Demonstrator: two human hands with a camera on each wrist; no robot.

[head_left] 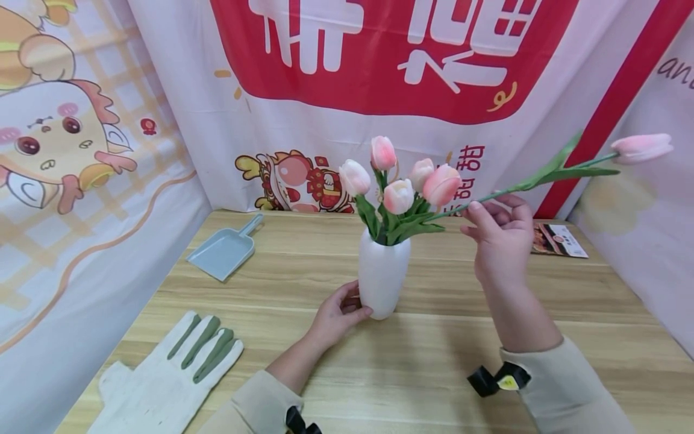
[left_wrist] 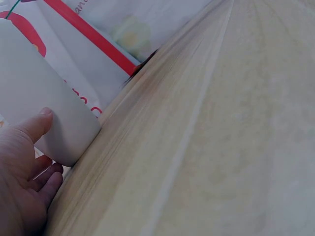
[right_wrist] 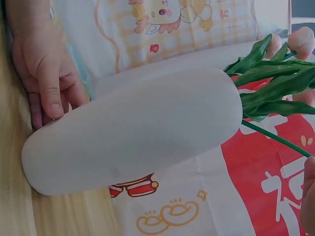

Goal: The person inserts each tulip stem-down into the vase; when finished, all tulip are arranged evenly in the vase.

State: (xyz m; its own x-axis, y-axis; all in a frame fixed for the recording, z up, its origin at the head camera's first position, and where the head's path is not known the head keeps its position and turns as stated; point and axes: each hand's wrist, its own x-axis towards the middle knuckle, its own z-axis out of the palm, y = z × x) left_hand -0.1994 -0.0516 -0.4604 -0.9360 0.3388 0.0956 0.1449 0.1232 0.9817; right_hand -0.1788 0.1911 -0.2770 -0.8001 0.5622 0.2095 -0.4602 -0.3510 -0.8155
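A white vase (head_left: 384, 280) stands upright on the wooden table with several pink-and-white tulips (head_left: 398, 196) and green leaves in its mouth. Low on its left side, my left hand (head_left: 335, 316) holds it, thumb in front and fingers round the back; the left wrist view shows the thumb against the vase wall (left_wrist: 69, 118). My right hand (head_left: 505, 241) pinches the green stem of another tulip (head_left: 642, 148), which slants up to the right. In the right wrist view that stem (right_wrist: 275, 137) reaches the vase rim; its lower end is hidden.
At the back left lies a light blue dustpan (head_left: 222, 250). A white work glove with grey-green fingers (head_left: 157, 374) lies at the front left. A printed card (head_left: 561, 240) is at the back right. Printed cloth (head_left: 179, 90) hangs round the table.
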